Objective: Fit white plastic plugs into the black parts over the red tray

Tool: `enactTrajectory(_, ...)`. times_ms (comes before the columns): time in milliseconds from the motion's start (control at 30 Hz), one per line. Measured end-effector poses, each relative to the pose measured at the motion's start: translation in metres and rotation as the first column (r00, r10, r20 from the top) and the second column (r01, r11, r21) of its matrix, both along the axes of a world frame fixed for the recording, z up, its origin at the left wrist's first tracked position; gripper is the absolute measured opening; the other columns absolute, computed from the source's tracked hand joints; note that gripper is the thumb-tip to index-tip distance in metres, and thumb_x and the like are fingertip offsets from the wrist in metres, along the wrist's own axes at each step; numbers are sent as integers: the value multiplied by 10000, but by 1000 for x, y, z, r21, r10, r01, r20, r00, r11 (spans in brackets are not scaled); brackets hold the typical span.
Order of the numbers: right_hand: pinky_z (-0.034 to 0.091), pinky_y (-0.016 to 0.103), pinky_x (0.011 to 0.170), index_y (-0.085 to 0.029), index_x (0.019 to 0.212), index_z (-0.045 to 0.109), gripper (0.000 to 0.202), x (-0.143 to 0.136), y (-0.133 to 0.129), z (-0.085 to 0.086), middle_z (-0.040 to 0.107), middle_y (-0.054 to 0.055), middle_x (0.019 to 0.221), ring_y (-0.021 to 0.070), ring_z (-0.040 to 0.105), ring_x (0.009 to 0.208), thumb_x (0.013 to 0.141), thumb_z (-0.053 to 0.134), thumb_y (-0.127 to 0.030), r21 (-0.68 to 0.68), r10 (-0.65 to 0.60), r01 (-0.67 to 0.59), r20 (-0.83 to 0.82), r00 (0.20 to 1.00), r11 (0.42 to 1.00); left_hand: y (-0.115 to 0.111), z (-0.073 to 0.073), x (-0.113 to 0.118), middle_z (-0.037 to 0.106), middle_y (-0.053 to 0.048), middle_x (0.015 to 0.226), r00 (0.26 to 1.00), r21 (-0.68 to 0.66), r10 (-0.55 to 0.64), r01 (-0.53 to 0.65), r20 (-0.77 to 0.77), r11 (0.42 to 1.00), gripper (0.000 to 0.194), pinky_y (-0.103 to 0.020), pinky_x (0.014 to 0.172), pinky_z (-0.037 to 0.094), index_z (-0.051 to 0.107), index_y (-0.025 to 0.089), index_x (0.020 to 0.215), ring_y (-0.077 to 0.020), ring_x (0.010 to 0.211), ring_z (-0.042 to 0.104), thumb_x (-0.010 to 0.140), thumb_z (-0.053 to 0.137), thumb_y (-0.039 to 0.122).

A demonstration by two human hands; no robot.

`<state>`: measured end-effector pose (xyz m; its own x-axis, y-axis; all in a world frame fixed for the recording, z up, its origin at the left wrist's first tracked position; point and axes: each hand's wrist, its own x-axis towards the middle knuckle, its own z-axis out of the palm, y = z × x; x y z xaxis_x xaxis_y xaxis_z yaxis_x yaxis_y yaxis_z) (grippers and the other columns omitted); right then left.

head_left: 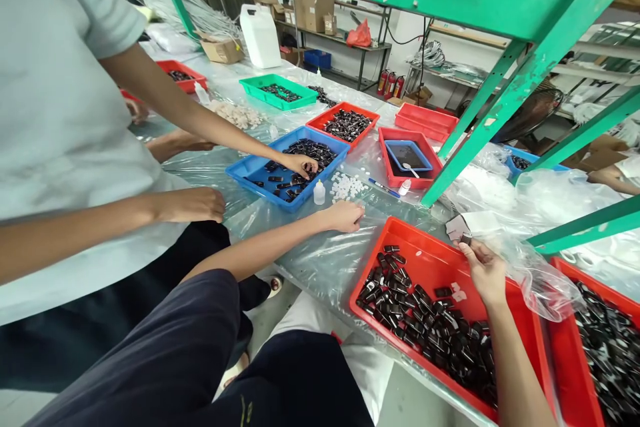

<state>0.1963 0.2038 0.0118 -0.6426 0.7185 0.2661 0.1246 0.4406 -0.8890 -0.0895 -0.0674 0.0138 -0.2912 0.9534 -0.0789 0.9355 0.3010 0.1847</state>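
Note:
My right hand (484, 272) pinches a small black plastic part (466, 239) between thumb and fingers above the far right side of a red tray (367, 260). Several similar black parts (425, 317) lie heaped in that tray. Close behind the pinched part is a crumpled white and brown scrap (456, 227). My left hand (344, 216) is closed, low over the plastic-covered table, just in front of a scatter of small white pieces (347, 187). What its fingers hold, if anything, is hidden. A small white squeeze bottle (319, 193) stands beside those pieces.
A co-worker's hand (303, 165) reaches into a blue tray (237, 172) of black parts. At right, a green metal post (480, 127) and clear plastic bags (550, 280) border the red tray. A red tray (435, 167) holding a small blue tray stands farther back.

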Motion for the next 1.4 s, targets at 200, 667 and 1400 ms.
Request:
enactTrajectory(200, 574, 545, 1045, -177, 927, 779, 542, 0, -1, 1, 800, 179, 1019, 386, 758, 1046, 721, 791, -677, 18, -7, 7, -4, 1000, 1000, -2, 2, -1, 766, -86, 988, 999, 44, -1, -1, 37, 999, 176, -301, 709, 452, 709, 174, 957, -246, 892, 700, 820, 599, 188)
enactTrajectory(667, 548, 560, 1075, -184, 933, 776, 503, 0, -5, 5, 800, 163, 1025, 381, 745, 1071, 738, 789, -648, 30, -12, 12, 21, 1000, 999, 0, -5, -12, 773, -57, 975, 986, 58, -95, 88, 137, 994, 237, -284, 772, 477, 738, 171, 947, -213, 890, 683, 788, 602, 59)
enactTrajectory(1400, 572, 555, 1029, -211, 906, 768, 510, -3, -3, 1, 800, 153, 1014, 368, 752, 1023, 724, 796, -687, 25, -38, 38, 1, 999, 999, 38, 15, 7, 757, -69, 947, 878, 511, -130, -144, 461, 847, 117, -302, 842, 532, 687, 147, 965, -175, 873, 703, 929, 617, 233)
